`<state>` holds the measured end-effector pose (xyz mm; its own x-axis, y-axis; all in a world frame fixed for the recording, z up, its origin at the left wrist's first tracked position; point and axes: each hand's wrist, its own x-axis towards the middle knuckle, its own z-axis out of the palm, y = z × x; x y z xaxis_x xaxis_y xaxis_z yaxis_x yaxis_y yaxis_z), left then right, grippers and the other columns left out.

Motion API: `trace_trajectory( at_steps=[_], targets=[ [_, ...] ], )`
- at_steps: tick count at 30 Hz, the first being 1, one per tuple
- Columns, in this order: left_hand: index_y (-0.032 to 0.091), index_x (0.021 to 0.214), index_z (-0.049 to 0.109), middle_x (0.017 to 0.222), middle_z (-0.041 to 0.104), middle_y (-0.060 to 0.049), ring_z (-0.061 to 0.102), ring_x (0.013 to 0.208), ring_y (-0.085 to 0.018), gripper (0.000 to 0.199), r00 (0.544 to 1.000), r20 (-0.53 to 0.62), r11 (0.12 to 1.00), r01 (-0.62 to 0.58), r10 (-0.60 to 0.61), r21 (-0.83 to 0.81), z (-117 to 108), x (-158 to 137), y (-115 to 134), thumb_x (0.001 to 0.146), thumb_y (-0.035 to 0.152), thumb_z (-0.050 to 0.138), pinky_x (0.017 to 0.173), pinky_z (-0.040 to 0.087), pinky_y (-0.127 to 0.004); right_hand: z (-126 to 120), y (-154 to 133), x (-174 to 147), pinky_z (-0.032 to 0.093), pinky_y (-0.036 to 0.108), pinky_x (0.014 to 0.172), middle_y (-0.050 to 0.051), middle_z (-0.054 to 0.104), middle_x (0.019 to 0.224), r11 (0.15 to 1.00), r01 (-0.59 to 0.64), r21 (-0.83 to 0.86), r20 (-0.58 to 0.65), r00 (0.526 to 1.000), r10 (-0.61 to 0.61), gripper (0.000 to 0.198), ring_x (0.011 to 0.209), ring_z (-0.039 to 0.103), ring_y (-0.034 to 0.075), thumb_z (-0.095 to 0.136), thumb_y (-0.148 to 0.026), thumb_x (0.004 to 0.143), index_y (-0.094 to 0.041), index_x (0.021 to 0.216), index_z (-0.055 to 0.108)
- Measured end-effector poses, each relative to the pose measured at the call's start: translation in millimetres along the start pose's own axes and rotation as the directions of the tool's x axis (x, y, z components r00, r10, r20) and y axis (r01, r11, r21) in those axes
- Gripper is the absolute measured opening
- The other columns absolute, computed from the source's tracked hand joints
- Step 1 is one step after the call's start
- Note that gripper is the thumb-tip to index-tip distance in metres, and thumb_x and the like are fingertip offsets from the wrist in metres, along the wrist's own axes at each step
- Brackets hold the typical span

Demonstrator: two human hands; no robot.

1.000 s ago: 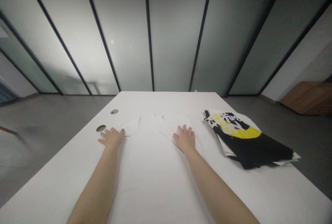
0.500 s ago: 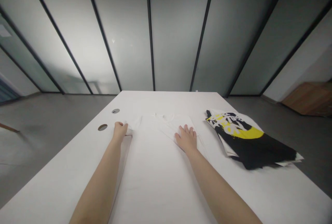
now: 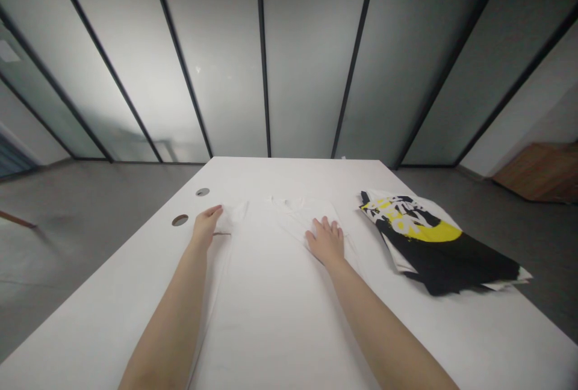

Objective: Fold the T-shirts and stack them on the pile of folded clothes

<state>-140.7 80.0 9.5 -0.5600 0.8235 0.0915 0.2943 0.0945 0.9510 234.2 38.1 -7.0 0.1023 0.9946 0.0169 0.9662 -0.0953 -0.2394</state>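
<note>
A white T-shirt (image 3: pixel 271 281) lies spread on the white table, its collar toward the far end. My left hand (image 3: pixel 206 226) is closed at the shirt's left sleeve, with the sleeve edge pinched between thumb and fingers. Flat on the shirt's upper right part, near the shoulder, rests my right hand (image 3: pixel 326 241), fingers spread. To the right of that hand lies a stack of T-shirts (image 3: pixel 451 257), the top one black with a yellow and white print.
The white table (image 3: pixel 112 300) narrows toward its far edge and has two round holes (image 3: pixel 180 220) on the left. Beyond it stands a frosted glass wall (image 3: pixel 298 65) with dark frames. A wooden piece (image 3: pixel 537 167) is on the floor at far right.
My left hand has shifted slightly outward and away from me with the sleeve edge, and its fingers now point farther forward. My right hand stays in place on the shirt.
</note>
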Motion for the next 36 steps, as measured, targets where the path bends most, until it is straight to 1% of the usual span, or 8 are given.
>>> trace_trajectory(
  at_steps=[7, 11, 16, 18, 22, 27, 30, 36],
  targets=[
    [0.017, 0.089, 0.082, 0.080, 0.077, -0.005, 0.069, 0.088, -0.027, 0.052, 0.954, 0.259, 0.981, -0.177, 0.151, 0.079, 5, -7, 23, 0.073, 0.066, 0.074, 0.074, 0.053, -0.031, 0, 0, 1, 0.018, 0.054, 0.125, 0.014, 0.033, 0.173, 1.000, -0.008, -0.006, 0.007, 1.000, 0.008, 0.063, 0.158, 0.027, 0.041, 0.043, -0.046, 0.103, -0.023, 0.161, 0.046],
    [0.019, 0.081, 0.079, 0.075, 0.074, -0.004, 0.067, 0.079, -0.025, 0.050, 0.849, 0.487, 0.941, -0.308, 0.205, 0.141, 12, -24, 39, 0.076, 0.068, 0.071, 0.067, 0.050, -0.030, 0, 0, 1, 0.017, 0.054, 0.125, 0.014, 0.032, 0.173, 1.000, -0.004, -0.011, 0.008, 1.000, 0.004, 0.063, 0.158, 0.026, 0.041, 0.043, -0.046, 0.103, -0.022, 0.161, 0.046],
    [0.021, 0.090, 0.075, 0.082, 0.076, -0.006, 0.067, 0.070, -0.023, 0.037, 0.679, 0.728, 0.905, -0.363, 0.096, 0.220, 23, -40, 47, 0.079, 0.055, 0.069, 0.062, 0.048, -0.030, -1, 0, 0, 0.018, 0.054, 0.125, 0.014, 0.033, 0.172, 1.000, 0.003, -0.021, 0.005, 1.000, -0.003, 0.063, 0.157, 0.028, 0.041, 0.044, -0.046, 0.103, -0.022, 0.161, 0.046],
    [0.022, 0.096, 0.071, 0.084, 0.076, -0.005, 0.067, 0.068, -0.021, 0.029, 0.701, 0.707, 0.892, -0.375, 0.095, 0.252, 25, -40, 47, 0.083, 0.048, 0.064, 0.062, 0.048, -0.029, -1, 0, 0, 0.018, 0.054, 0.125, 0.014, 0.034, 0.172, 1.000, 0.002, -0.020, 0.001, 1.000, -0.002, 0.062, 0.157, 0.028, 0.041, 0.044, -0.046, 0.103, -0.023, 0.161, 0.047],
    [0.023, 0.095, 0.068, 0.093, 0.077, -0.007, 0.071, 0.082, -0.022, 0.020, 0.820, 0.539, 0.767, -0.468, 0.191, 0.439, 23, -35, 47, 0.088, 0.039, 0.059, 0.074, 0.051, -0.031, 0, -1, 0, 0.018, 0.054, 0.125, 0.014, 0.033, 0.172, 1.000, -0.006, -0.014, 0.003, 1.000, 0.006, 0.062, 0.158, 0.028, 0.041, 0.045, -0.046, 0.103, -0.023, 0.161, 0.047],
    [0.024, 0.098, 0.072, 0.100, 0.079, -0.009, 0.073, 0.092, -0.028, 0.026, 0.818, 0.574, 0.580, -0.485, 0.036, 0.655, 29, -47, 48, 0.082, 0.046, 0.071, 0.079, 0.052, -0.034, -2, -2, 0, 0.019, 0.054, 0.125, 0.014, 0.034, 0.172, 1.000, -0.003, -0.019, 0.001, 1.000, 0.003, 0.062, 0.157, 0.028, 0.042, 0.046, -0.045, 0.103, -0.022, 0.161, 0.046],
    [0.024, 0.100, 0.074, 0.106, 0.079, -0.011, 0.074, 0.099, -0.030, 0.021, 0.830, 0.555, 0.497, -0.502, 0.047, 0.708, 40, -61, 47, 0.088, 0.039, 0.066, 0.082, 0.052, -0.036, -3, -3, -1, 0.019, 0.054, 0.125, 0.014, 0.034, 0.172, 1.000, -0.006, -0.024, 0.006, 1.000, 0.006, 0.062, 0.157, 0.028, 0.042, 0.045, -0.045, 0.104, -0.023, 0.162, 0.046],
    [0.022, 0.102, 0.074, 0.109, 0.079, -0.014, 0.073, 0.104, -0.030, 0.027, 0.833, 0.542, 0.499, -0.520, 0.114, 0.693, 57, -73, 46, 0.098, 0.027, 0.048, 0.086, 0.051, -0.037, -2, -3, -1, 0.019, 0.053, 0.125, 0.014, 0.034, 0.172, 1.000, -0.002, -0.028, -0.001, 1.000, 0.002, 0.062, 0.157, 0.028, 0.042, 0.045, -0.046, 0.104, -0.022, 0.161, 0.047]
  ],
)
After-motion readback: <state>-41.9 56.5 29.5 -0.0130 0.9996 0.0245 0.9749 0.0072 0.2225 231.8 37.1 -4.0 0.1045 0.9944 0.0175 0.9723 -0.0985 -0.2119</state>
